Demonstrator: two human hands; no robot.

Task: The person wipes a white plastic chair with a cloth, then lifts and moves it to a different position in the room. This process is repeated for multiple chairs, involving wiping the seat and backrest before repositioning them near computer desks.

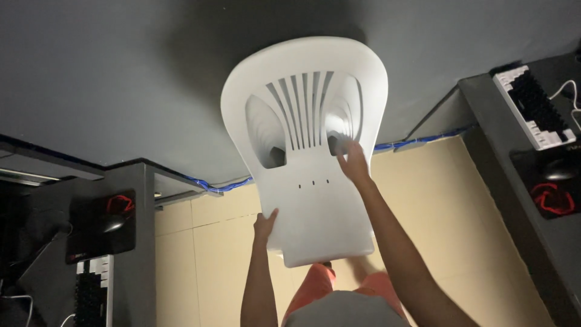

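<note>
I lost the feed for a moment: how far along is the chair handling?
Done: nothing visibly finished. In hand: the stack of white plastic chairs is held over the tiled floor, left hand on the seat edge, right hand gripping the backrest opening. Left: it isn't visibly resting on anything yet.

floor (200,242): cream tiles | left desk (130,254): keyboard (91,300), mouse (110,223), mousepad (100,242) | right desk (514,200): keyboard (535,109), mouse (560,169)

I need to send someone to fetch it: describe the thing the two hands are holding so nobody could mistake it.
Look at the middle of the view, between the two dark desks against the grey wall. There the left hand and right hand grip a stack of white plastic chairs above the tiled floor. Its slatted fan-shaped backrest and plain white colour set it apart from the black keyboards and mouse pads.
</note>
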